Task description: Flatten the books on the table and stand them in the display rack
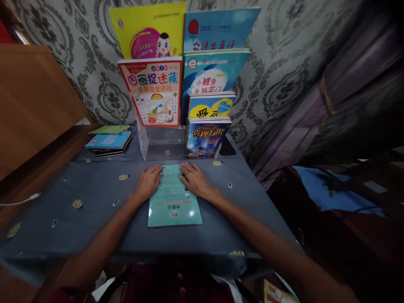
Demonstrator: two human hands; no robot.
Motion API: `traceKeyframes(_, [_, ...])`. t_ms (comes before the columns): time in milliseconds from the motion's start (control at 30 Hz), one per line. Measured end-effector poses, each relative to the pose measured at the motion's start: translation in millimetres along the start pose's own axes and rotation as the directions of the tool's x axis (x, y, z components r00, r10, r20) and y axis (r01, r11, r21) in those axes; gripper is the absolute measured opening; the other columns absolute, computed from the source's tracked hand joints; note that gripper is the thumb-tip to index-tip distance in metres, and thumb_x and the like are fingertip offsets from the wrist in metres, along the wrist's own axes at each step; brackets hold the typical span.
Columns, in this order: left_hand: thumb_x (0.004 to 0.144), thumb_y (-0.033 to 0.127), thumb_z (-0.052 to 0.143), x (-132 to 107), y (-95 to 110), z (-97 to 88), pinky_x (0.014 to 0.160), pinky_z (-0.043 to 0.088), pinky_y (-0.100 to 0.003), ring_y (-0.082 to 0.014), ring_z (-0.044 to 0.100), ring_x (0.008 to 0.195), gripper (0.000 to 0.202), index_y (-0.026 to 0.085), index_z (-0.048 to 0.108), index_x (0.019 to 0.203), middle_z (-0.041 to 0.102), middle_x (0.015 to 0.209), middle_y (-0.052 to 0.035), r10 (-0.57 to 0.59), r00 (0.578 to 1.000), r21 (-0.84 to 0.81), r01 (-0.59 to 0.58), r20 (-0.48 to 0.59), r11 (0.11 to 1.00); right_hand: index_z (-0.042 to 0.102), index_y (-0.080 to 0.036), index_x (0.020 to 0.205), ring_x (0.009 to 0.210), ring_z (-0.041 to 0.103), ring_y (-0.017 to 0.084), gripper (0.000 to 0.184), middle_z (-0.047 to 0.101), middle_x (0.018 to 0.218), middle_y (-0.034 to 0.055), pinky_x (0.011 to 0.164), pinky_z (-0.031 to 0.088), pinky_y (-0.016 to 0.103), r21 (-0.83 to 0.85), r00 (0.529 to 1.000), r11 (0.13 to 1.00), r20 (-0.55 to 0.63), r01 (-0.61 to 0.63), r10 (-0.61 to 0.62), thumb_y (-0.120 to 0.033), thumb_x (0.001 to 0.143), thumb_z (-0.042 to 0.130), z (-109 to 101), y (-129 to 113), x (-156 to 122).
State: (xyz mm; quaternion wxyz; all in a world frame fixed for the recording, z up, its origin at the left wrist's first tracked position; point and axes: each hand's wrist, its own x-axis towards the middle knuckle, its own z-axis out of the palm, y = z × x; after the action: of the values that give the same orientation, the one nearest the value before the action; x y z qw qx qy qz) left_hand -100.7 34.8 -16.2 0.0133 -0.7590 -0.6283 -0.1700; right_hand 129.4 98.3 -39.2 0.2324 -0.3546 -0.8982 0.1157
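Note:
A thin teal book [173,202] lies flat on the cloth-covered table, its printing upside down to me. My left hand [149,182] rests at its upper left edge, fingers stretched out and pointing away from me. On its upper right edge lies my right hand [196,181], fingers also extended and flat. Just beyond the fingertips stands a clear acrylic book rack [160,150]. It holds a red-bordered picture book [157,94] and a yellow book [151,31] on the left. On its right are a dark blue book [205,139], a yellow-and-blue book [211,106] and two taller blue books.
A small stack of books [109,141] lies at the table's back left. A black phone [227,147] is right of the rack. A white cable [22,202] reaches in from the left. Patterned wallpaper [110,99] backs the table, with a tied curtain [303,126] at right.

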Motion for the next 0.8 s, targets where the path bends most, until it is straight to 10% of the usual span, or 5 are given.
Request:
traceKeyframes(500, [0.100,0.023,0.040,0.5,-1.3,1.7,0.114,0.038,-0.051,-0.0261,0.052,0.135,0.038,0.015,0.061,0.130,0.058,0.143,-0.0119,0.034,0.999,-0.013,-0.034,-0.003,0.999,0.055,-0.018,0.141,0.143,0.043,0.028,0.045,0.051,0.150,0.0128,0.119,0.030,0.054,0.173,0.998,0.983,-0.014,-0.062,0.065,-0.031,0.099,0.048,-1.2,22.0,-7.8])
traceKeyframes(800, [0.096,0.027,0.043,0.7,-21.9,8.5,0.108,0.049,-0.043,-0.0234,0.064,0.122,0.039,0.020,0.065,0.127,0.069,0.129,-0.0062,-0.045,0.988,-0.383,-0.014,-0.146,0.924,0.054,-0.021,0.142,0.143,0.042,0.027,0.044,0.051,0.151,0.0111,0.119,0.030,0.055,0.170,0.999,0.985,-0.019,-0.039,0.043,-0.033,0.099,0.048,1.4,26.0,-9.6])
